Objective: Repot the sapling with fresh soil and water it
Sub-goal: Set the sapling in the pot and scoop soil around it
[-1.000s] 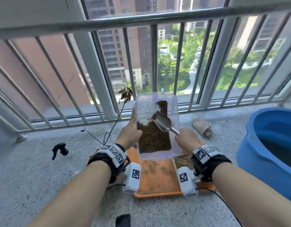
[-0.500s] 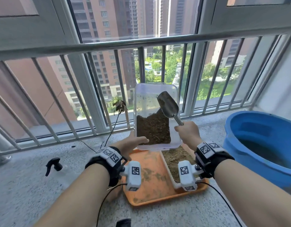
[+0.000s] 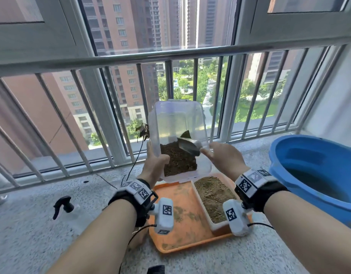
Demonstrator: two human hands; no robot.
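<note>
Left grip [image 3: 153, 165] wraps the side of a clear plastic tub [image 3: 178, 123], tipped up, dark soil [image 3: 178, 161] settled at its lower end. Right grip [image 3: 224, 157] closed on handle of a small metal scoop [image 3: 188, 146], blade inside tub, touching soil. Below: orange plastic tray [image 3: 180, 224] on speckled floor [image 3: 32, 234], white rectangular planter [image 3: 215, 196] of lighter soil on it. Withered sapling [image 3: 142, 131] just left of tub. Blue bucket [image 3: 316, 169] at right.

Bright daylight floods through the window [image 3: 170, 26]; wide-angle distortion bends the railing [image 3: 170, 54], edges slightly soft.
</note>
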